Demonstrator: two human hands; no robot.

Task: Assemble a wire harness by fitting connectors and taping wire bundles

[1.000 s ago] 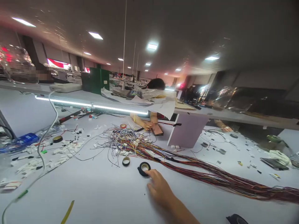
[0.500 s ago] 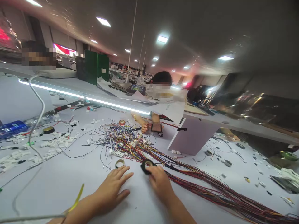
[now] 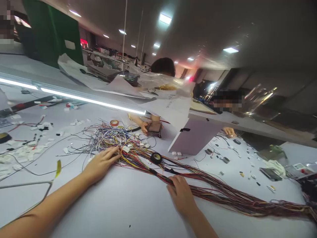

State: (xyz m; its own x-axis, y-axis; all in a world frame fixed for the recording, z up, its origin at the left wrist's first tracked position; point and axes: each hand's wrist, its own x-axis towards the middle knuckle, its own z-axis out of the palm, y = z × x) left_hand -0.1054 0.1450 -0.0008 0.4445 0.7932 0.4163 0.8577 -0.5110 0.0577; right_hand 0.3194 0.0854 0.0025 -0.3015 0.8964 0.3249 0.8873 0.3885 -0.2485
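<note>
Palm down and with its fingers stretched out, the person's left hand [image 3: 102, 163] rests on the near side of a tangle of loose wire ends [image 3: 111, 137], fingertips touching the strands. To its right, the right hand [image 3: 182, 191] has its fingers slightly bent at the near edge of the long wire bundle [image 3: 223, 190]; from where I stand I cannot tell whether it grips any strands or merely touches them.

That bundle, mostly dark red and black, runs from the tangle across the bench [image 3: 119, 201] to the near right, bound with black tape [image 3: 153, 172] between the two hands. A black tape roll [image 3: 156, 158] lies at the bundle's far side, between the hands and farther off than either. An orange tape roll [image 3: 114, 122] sits just beyond the tangle.

White connectors [image 3: 32, 150] litter the left of the bench, and a yellow strip [image 3: 58, 168] sticks up beside the left forearm. On the far side, a co-worker's hand [image 3: 144, 128] is at a dark object too blurred to name. Right of that stands a pale divider panel [image 3: 195, 137], with another worker's hand [image 3: 229, 131] beyond it.
</note>
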